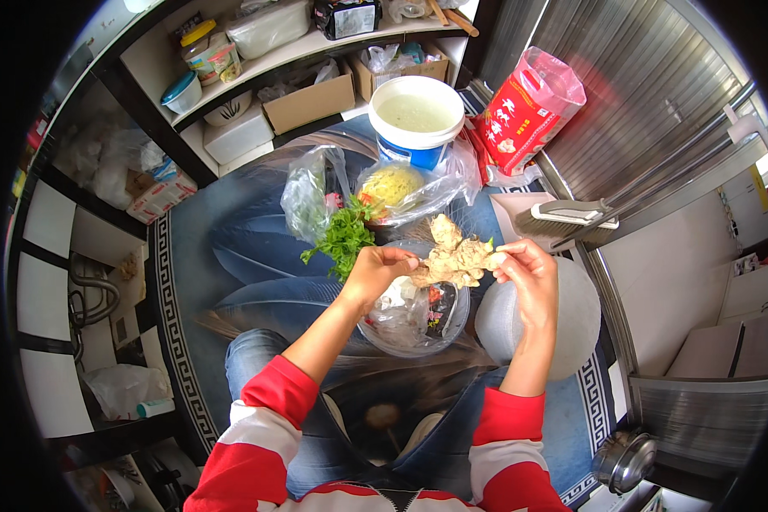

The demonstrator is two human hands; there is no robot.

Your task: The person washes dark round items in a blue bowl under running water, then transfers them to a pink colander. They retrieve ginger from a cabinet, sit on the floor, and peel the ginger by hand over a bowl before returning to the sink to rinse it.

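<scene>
A knobbly piece of ginger root (456,255) with a small green shoot is held up between both hands. My left hand (379,272) pinches its left end between thumb and fingers. At the other end, my right hand (527,276) grips a knob close to the shoot. Below the ginger stands a clear round plastic bin (456,325), holding crumpled film and a dark printed wrapper (443,308). Leafy green herbs (344,238) lie just beyond my left hand, next to a clear plastic bag (313,192).
Behind these are a yellow, netted-looking item in plastic (390,185), a white-and-blue bucket of cloudy liquid (417,115) and a red printed sack (528,112). A round grey stool or cushion (576,320) sits at right, near a brush (573,214) and dustpan (505,214). Shelves (320,45) line the back.
</scene>
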